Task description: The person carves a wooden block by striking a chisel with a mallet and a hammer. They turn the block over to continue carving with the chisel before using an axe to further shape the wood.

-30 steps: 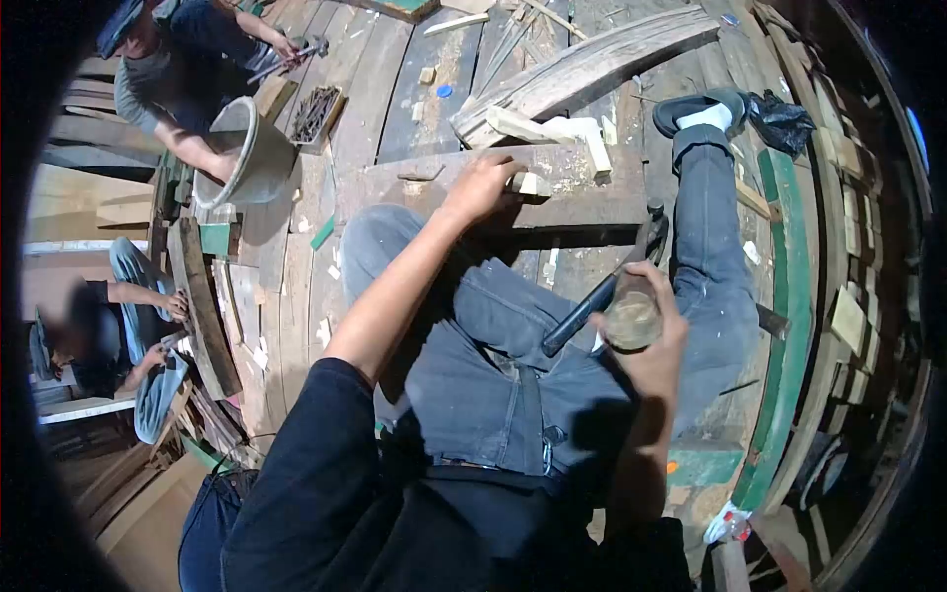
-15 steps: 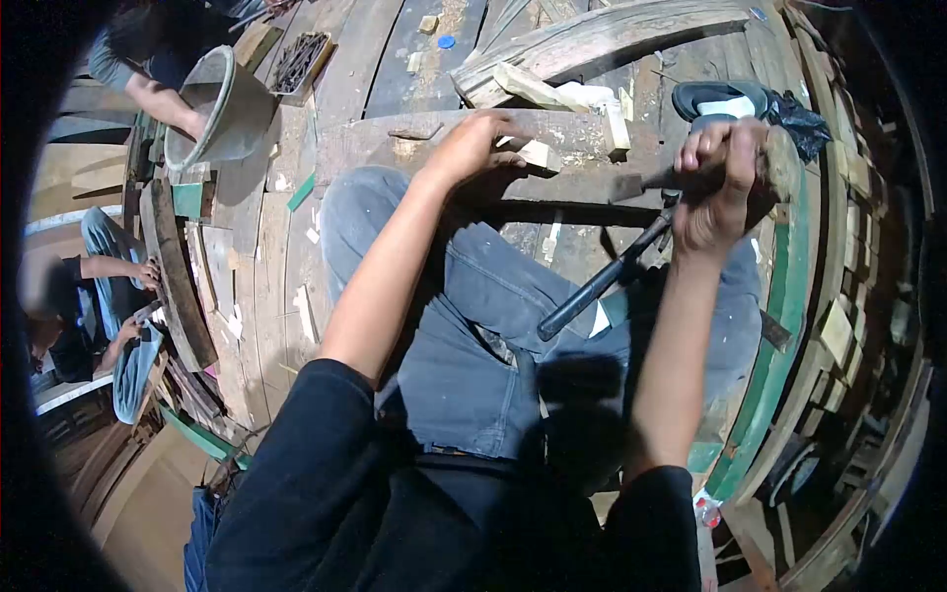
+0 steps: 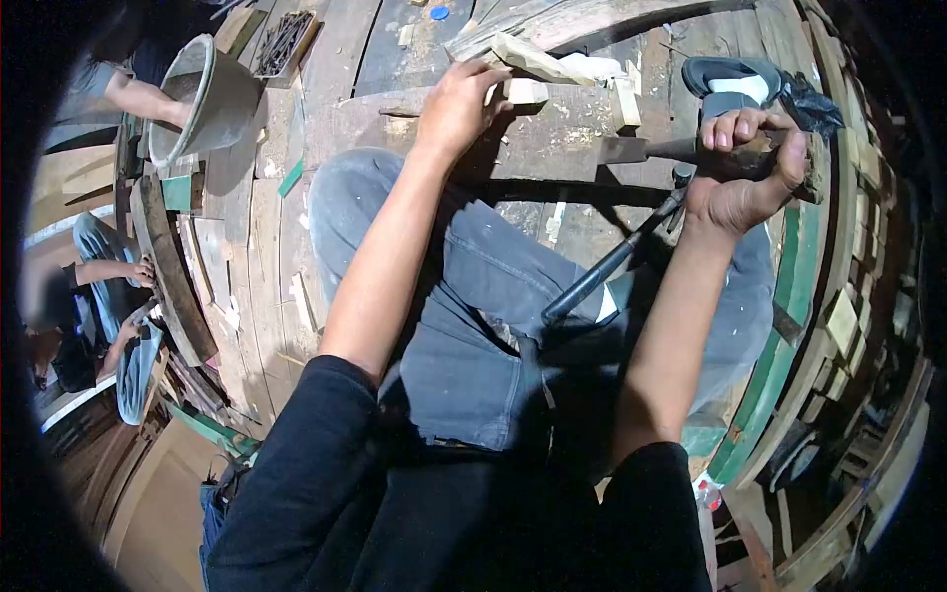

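Observation:
My left hand (image 3: 456, 111) is closed on a small pale wood block (image 3: 528, 91), whose right end sticks out past the fingers. The block rests on or just over a worn plank (image 3: 572, 163) in front of my legs. In my right hand (image 3: 745, 168) is a chisel (image 3: 625, 150), gripped by its thick wooden handle. Its flat blade points left, toward the block but apart from it. A hammer (image 3: 604, 268) with a dark handle leans across my lap, below the chisel.
A curved timber (image 3: 631, 22) and a wood offcut (image 3: 538, 61) lie ahead. On the left, a person's hand reaches into a bucket (image 3: 222, 109), near a box of nails (image 3: 286, 44). Another person sits by a curved beam (image 3: 170, 266). A green-edged board (image 3: 779, 365) runs along my right.
My right hand has moved right with the chisel, and its thumb has swung outward. My left hand and the block sit higher and slightly left in view. The whole view has shifted a little.

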### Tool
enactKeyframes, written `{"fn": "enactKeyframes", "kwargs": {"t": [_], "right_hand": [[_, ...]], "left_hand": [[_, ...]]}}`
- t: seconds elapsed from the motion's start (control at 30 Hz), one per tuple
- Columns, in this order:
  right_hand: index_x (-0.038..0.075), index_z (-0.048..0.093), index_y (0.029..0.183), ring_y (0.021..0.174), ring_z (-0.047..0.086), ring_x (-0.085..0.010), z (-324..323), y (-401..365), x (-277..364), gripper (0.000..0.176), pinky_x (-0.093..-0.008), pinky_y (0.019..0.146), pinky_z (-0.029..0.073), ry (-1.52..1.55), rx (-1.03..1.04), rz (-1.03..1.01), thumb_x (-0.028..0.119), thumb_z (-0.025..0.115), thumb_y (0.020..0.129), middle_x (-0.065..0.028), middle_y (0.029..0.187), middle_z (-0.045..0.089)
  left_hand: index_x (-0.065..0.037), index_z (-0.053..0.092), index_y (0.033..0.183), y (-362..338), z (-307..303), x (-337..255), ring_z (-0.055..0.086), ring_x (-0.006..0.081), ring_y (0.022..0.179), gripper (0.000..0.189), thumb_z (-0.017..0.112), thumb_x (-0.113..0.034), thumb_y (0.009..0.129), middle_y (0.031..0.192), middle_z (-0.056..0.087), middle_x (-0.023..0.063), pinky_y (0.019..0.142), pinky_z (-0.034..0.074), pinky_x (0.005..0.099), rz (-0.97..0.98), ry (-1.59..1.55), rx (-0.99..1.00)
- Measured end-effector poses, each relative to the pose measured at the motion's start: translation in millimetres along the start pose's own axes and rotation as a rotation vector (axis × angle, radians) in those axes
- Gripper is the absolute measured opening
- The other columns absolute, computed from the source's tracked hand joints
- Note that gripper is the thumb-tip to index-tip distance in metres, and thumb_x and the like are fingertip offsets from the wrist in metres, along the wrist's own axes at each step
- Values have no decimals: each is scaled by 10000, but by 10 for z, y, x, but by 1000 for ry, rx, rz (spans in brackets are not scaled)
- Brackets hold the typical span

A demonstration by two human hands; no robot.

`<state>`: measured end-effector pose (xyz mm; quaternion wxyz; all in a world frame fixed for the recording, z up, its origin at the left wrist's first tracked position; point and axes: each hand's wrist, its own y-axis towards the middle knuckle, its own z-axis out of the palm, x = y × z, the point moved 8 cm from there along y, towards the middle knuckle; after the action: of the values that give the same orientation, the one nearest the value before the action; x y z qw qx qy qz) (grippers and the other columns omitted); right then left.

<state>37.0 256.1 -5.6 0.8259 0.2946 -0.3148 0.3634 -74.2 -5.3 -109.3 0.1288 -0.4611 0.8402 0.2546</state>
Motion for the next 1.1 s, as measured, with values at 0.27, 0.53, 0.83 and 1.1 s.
{"fn": "enactKeyframes", "kwargs": {"t": [0.27,0.53,0.83,1.1], "right_hand": [[98,549,976,629,462,-169,-80,-35,58,305,-302,577,409,-8,0,8,397,551,917,-60,756,492],[96,560,966,622,473,-175,-28,-84,-56,327,-304,570,410,31,-24,5,418,530,919,-63,741,502],[99,533,925,590,454,-183,315,49,-535,348,-316,555,397,-21,12,-1,445,560,894,-67,724,473],[101,533,936,600,452,-179,380,53,-605,360,-315,565,394,-34,55,5,458,553,894,-66,738,472]], "left_hand": [[-37,681,1068,-170,51,-373,664,315,916,426,806,-223,706,1000,680,148,784,526,383,277,-214,498],[-94,705,1044,-17,164,-125,645,324,926,388,795,-291,722,1005,675,121,792,515,403,46,-94,319],[-97,709,1067,-34,221,-89,645,322,958,412,806,-261,702,1032,687,118,834,510,391,28,-144,379],[-110,719,1056,-33,226,-59,652,319,941,399,816,-238,690,1005,692,112,825,514,385,5,-171,349]]}}
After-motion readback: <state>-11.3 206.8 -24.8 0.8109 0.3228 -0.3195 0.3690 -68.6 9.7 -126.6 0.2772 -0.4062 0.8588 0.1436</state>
